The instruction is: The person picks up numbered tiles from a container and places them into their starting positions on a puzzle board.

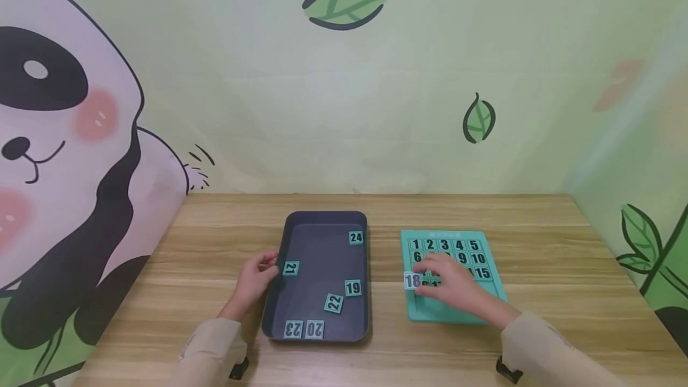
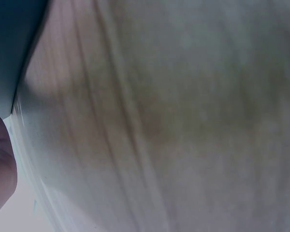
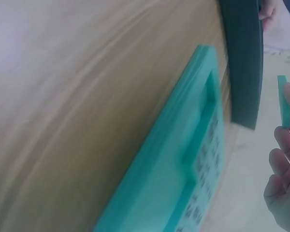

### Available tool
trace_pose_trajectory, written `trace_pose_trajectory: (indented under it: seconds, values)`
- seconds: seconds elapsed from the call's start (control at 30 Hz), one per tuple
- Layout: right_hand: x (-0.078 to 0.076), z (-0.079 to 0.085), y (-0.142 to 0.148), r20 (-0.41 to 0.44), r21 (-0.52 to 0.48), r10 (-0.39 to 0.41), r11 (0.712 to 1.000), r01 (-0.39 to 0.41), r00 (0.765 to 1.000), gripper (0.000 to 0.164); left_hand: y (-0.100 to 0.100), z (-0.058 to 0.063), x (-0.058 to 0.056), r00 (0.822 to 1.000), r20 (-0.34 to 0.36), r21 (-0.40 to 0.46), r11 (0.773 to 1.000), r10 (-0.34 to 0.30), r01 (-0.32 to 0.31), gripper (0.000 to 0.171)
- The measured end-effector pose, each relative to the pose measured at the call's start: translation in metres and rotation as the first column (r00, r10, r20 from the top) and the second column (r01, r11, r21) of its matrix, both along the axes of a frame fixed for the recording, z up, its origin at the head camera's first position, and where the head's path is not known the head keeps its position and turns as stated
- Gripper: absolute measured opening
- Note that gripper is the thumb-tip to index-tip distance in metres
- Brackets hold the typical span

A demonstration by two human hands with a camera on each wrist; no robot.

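My right hand (image 1: 448, 282) pinches a number tile marked 18 (image 1: 412, 280) between thumb and fingers, above the left side of a teal number board (image 1: 497, 291). In the right wrist view the tile (image 3: 284, 101) stands edge-on, off the board (image 3: 150, 183). Rows of number tiles fill the board's upper part; my hand covers some of them. On the left, my left hand (image 1: 255, 282) holds the dark tray (image 1: 317, 249) at its left rim, though its fingertips are partly hidden. Only a bit of that hand (image 2: 1, 164) shows in the left wrist view, beside the tray wall.
Inside the tray lie several loose tiles: 24 (image 1: 356, 237), 21 (image 1: 291, 268), 19 (image 1: 353, 288), 22 (image 1: 334, 303), 23 (image 1: 292, 329) and 20 (image 1: 315, 329). Tray and board stand apart on a wooden table (image 1: 384, 351), with a printed cloth (image 1: 258, 106) behind.
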State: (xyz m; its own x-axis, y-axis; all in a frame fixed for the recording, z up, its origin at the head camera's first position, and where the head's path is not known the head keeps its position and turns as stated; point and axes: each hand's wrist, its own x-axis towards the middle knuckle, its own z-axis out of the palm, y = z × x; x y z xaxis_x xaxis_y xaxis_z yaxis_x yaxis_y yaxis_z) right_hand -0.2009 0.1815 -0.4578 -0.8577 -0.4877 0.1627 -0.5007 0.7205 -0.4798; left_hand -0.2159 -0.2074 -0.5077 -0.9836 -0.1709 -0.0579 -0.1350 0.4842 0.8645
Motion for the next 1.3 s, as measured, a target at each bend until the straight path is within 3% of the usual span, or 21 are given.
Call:
trace_pose_trajectory:
  seconds: [0.4,0.6,1.3]
  values:
    - [-0.003,-0.016,0.040,-0.048,-0.016,-0.087,0.996,0.086,0.995,0.033,-0.001,-0.001,-0.001,0.999,0.034,0.008,1.000,0.009,-0.009,0.038]
    - [-0.004,-0.023,0.053,-0.032,-0.010,-0.116,0.993,0.115,0.993,0.033,-0.002,-0.002,-0.002,1.000,0.025,0.009,1.000,0.011,-0.012,0.038]
    - [-0.004,-0.041,0.069,0.003,0.078,-0.162,0.984,0.161,0.987,0.031,0.000,0.001,0.000,1.000,0.018,0.002,1.000,0.009,-0.009,0.037]
